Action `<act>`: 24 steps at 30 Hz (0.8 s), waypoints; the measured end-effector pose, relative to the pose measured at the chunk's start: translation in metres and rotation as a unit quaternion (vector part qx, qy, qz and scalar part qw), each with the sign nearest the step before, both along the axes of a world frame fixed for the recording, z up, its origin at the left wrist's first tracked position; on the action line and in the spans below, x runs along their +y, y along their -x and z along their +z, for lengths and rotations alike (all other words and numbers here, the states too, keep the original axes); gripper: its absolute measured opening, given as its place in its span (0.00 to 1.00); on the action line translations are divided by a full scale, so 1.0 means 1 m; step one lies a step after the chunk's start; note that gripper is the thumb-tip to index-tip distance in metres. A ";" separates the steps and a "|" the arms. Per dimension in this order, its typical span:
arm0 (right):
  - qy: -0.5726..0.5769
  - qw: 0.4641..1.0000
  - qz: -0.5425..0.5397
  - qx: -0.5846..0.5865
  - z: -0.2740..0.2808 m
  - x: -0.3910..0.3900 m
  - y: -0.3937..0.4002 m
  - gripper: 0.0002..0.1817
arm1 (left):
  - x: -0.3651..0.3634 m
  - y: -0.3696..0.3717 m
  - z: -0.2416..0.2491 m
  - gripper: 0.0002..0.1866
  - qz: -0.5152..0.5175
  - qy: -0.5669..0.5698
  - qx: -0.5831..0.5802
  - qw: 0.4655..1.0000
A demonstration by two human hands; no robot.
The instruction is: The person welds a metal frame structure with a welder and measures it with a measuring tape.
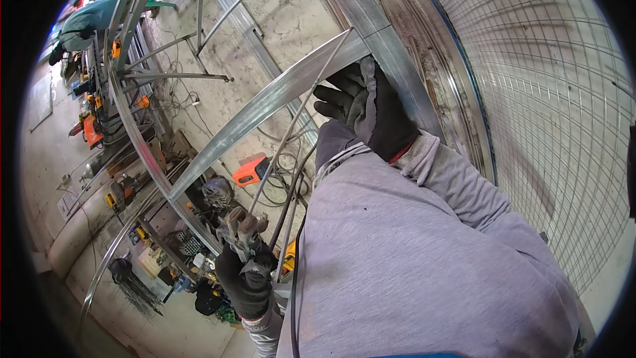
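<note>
My left hand [250, 280], in a dark glove, is closed round a worn, stained holder at the lower left. From the holder a long thin rod [286, 136] slants up to a joint between flat metal bars. My right hand [387, 116], gloved in black and grey, lies inside the corner of that joint. Its fingers are apart, and one fingertip touches or nearly touches the wide bar [401, 66]. The curved metal bar [258, 111] runs from the joint down to the left. Grey clothing [411, 258] covers the lower middle.
Wire mesh [543, 93] stands on the right. Curved metal frames [132, 134] cross the left side. An orange device [250, 171] sits on the floor among cables. Tools and an orange-black machine [91, 130] lie further left. At the upper left a person in a teal top [89, 23] bends over.
</note>
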State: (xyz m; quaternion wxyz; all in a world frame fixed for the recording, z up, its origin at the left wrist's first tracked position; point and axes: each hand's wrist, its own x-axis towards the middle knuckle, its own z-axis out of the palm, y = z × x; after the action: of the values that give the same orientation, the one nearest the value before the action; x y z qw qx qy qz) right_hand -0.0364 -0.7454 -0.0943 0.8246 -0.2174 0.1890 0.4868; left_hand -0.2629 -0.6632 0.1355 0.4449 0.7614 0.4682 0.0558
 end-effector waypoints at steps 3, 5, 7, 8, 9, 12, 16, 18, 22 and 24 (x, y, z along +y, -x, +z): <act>-0.006 1.000 -0.001 -0.002 -0.005 0.000 0.001 0.41 | -0.001 -0.003 0.000 0.38 0.027 0.008 0.023 0.999; -0.026 1.000 0.002 0.002 -0.007 -0.001 0.001 0.41 | -0.002 -0.005 0.000 0.37 0.009 0.020 0.005 1.000; -0.017 1.000 0.007 -0.003 0.001 -0.002 -0.001 0.42 | 0.003 0.005 0.000 0.38 0.005 0.020 0.013 1.000; -0.008 1.000 0.008 -0.007 0.005 -0.003 -0.002 0.42 | 0.005 0.008 -0.001 0.38 -0.003 0.020 0.022 1.000; -0.008 1.000 0.010 -0.008 0.008 -0.003 -0.003 0.42 | 0.004 0.007 0.000 0.38 0.000 0.020 0.021 1.000; -0.002 0.999 0.025 -0.027 0.010 -0.003 -0.004 0.43 | 0.002 -0.002 0.003 0.40 0.044 -0.013 0.028 0.999; -0.003 1.000 0.022 -0.011 0.008 -0.002 -0.003 0.42 | 0.002 -0.008 0.005 0.45 0.020 -0.006 0.028 0.999; -0.004 1.000 0.019 -0.007 0.007 -0.003 -0.003 0.42 | 0.002 -0.007 0.005 0.45 0.014 -0.005 0.023 1.000; -0.015 1.000 0.007 -0.001 0.004 -0.003 -0.002 0.45 | 0.006 -0.005 0.006 0.49 -0.010 -0.018 0.044 0.999; -0.013 1.000 0.008 -0.002 0.002 -0.002 -0.003 0.45 | 0.007 -0.007 0.006 0.50 -0.016 -0.020 0.048 0.999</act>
State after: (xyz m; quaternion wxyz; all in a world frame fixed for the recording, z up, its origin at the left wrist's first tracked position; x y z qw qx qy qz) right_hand -0.0338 -0.7474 -0.0923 0.8238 -0.2093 0.1796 0.4954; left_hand -0.2556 -0.6565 0.1420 0.4078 0.7791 0.4757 0.0218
